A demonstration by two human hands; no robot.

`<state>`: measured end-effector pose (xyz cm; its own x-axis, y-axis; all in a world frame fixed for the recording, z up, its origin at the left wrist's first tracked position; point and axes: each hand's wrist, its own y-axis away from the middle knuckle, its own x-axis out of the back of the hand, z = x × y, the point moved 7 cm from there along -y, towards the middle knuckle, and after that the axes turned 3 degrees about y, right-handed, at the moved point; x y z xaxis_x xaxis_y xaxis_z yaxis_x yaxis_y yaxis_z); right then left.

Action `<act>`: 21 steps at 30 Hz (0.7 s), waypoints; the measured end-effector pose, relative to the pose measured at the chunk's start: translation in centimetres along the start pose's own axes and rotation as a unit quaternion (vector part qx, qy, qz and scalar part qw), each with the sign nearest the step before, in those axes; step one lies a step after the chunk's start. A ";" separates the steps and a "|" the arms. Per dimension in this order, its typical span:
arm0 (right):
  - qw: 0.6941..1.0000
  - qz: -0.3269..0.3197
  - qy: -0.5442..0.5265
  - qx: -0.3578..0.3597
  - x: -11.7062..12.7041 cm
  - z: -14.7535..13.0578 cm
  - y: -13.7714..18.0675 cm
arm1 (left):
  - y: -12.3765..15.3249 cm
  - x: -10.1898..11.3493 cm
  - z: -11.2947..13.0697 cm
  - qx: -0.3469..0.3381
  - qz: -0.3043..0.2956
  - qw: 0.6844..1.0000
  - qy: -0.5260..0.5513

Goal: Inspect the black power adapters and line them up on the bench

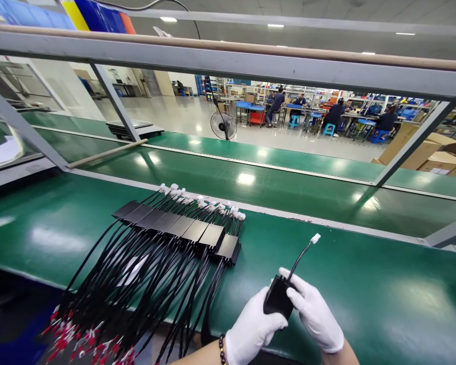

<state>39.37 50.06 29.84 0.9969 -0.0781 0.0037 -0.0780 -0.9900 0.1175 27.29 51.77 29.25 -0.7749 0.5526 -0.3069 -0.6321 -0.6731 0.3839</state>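
A black box-shaped module (278, 298) is held between my two white-gloved hands above the green bench. My left hand (253, 324) wraps its lower left side, thumb across the near end. My right hand (313, 309) grips the far right corner, where a short black cable leaves the box and ends in a white connector (315, 238). To the left, several like black modules (175, 225) lie side by side in a row. White plugs (201, 200) stick out behind them, and long black cables (137, 284) run forward over the bench edge to red and white ends (79, 334).
A grey metal frame (228, 58) spans the bench, with a green conveyor belt (213, 170) behind it. A flat scale (133, 129) stands at the back left, and a fan (223, 125) beyond. Cardboard boxes (414, 147) are at the right. Several people sit at far tables.
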 end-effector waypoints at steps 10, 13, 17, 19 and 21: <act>0.982 0.185 0.020 -0.017 -0.7 0.7 -0.9 | -0.9 0.4 -0.7 -0.061 0.053 0.988 -0.129; 0.985 0.170 0.007 -0.026 -0.9 0.7 -0.9 | -1.0 0.5 -0.8 -0.051 0.048 0.994 -0.090; 0.997 0.074 -0.004 -0.027 -1.3 0.5 -0.4 | -0.9 0.6 -0.8 -0.035 0.045 0.997 -0.054; 0.995 0.098 0.003 -0.034 -0.9 0.9 -0.3 | -1.0 0.4 -0.8 -0.043 0.042 0.997 -0.055; 0.987 0.154 0.008 -0.037 -0.4 1.4 -0.5 | -1.0 0.1 -0.9 -0.044 0.039 0.997 -0.053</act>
<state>38.97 50.39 28.37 0.9256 -0.3725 0.0672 -0.3784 -0.9078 0.1808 27.81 52.06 28.01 -0.8202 0.5418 -0.1835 -0.5709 -0.7548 0.3231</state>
